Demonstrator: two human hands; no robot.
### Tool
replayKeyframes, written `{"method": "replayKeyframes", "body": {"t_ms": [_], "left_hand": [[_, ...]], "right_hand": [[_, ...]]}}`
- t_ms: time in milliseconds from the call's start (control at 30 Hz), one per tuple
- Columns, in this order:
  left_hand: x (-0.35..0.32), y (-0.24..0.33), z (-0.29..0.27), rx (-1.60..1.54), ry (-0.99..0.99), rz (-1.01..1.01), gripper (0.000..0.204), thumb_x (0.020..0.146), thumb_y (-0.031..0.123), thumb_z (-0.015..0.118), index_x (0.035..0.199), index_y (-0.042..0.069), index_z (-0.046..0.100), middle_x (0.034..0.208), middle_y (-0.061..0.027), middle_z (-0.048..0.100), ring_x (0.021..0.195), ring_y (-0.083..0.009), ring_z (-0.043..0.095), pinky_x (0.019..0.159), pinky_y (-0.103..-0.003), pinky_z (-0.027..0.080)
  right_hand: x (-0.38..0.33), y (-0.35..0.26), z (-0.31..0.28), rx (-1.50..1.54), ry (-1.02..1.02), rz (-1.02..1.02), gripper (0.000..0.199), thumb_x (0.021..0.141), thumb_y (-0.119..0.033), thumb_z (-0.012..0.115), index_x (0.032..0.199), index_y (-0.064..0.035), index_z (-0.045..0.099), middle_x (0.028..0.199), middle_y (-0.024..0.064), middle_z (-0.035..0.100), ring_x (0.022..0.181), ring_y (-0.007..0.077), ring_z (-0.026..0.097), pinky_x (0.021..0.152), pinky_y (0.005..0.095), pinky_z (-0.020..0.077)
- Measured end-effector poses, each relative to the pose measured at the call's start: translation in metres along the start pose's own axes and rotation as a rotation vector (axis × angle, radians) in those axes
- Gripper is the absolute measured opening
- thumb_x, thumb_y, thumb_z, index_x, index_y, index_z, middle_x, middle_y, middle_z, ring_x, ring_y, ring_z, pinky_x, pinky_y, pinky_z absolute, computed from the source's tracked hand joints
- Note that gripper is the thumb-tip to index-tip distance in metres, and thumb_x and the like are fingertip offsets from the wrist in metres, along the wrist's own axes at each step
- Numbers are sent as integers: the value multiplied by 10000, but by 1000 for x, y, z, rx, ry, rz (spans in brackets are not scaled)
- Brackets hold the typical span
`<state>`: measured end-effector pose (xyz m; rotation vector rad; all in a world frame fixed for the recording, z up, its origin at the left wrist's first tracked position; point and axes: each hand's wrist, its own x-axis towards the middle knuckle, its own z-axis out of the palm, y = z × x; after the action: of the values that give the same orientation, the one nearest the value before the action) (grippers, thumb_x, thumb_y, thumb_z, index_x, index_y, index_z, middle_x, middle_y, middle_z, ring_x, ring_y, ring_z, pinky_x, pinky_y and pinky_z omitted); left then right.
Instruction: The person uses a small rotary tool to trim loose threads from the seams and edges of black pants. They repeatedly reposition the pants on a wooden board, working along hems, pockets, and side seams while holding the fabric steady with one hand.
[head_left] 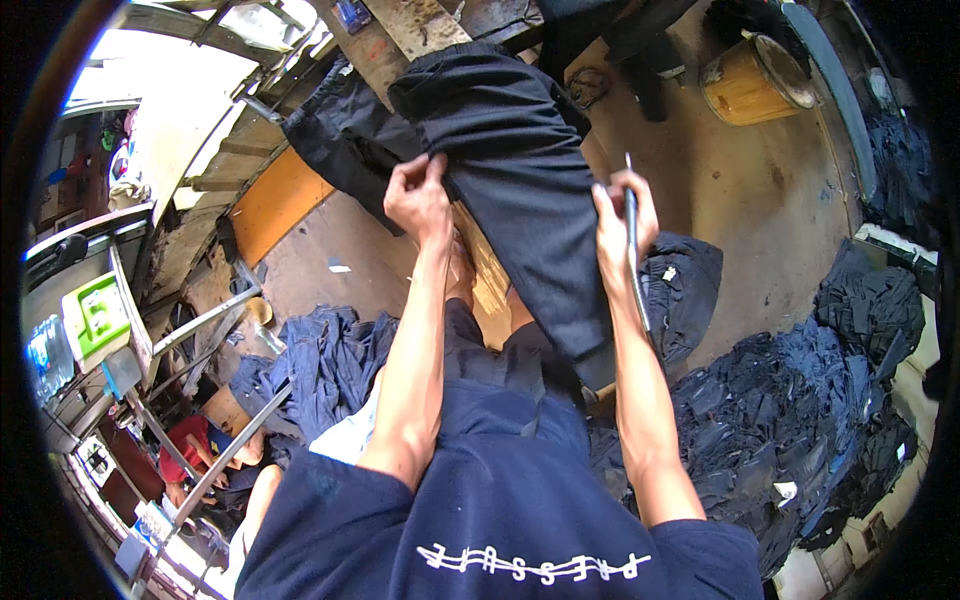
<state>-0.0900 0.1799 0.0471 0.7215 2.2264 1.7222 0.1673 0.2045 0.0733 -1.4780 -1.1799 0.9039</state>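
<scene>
left hand [418,200], near the middle of the frame, has its thumb and fingertips pinched together on the left edge of a black garment [510,150]. right hand [628,222], right of center, is curled around a slim dark tool [632,235] that runs down along the wrist; its thumb meets the garment's right edge, but whether it also grips the cloth cannot be told. the garment stretches from upper center down to the middle, its gathered top edge uppermost. another dark garment [345,130] lies just beside it at upper left. a heap of dark clothes [770,440] fills the lower right, bluish clothes [325,350] lie at left of center, and a yellowish drum [750,85] is at upper right.
</scene>
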Motion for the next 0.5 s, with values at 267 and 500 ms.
{"method": "replayKeyframes", "body": {"t_ms": [267, 500], "left_hand": [[11, -1, 32, -125, 142, -147, 445, 919, 258, 911, 1190, -25, 701, 1081, -126, 785, 962, -202, 719, 863, -344, 564], [-118, 31, -55, 187, -344, -251, 470, 794, 296, 1010, 1040, -25, 771, 887, -53, 781, 780, -103, 686, 734, -281, 573]], "right_hand": [[32, -9, 21, -77, -20, -31, 356, 830, -158, 939, 1123, -94, 748, 866, 21, 733, 807, 123, 677, 775, 299, 549], [-39, 0, -92, -74, -188, 304, 415, 817, -102, 962, 1157, -105, 724, 961, -29, 675, 881, 112, 624, 818, 273, 525]]}}
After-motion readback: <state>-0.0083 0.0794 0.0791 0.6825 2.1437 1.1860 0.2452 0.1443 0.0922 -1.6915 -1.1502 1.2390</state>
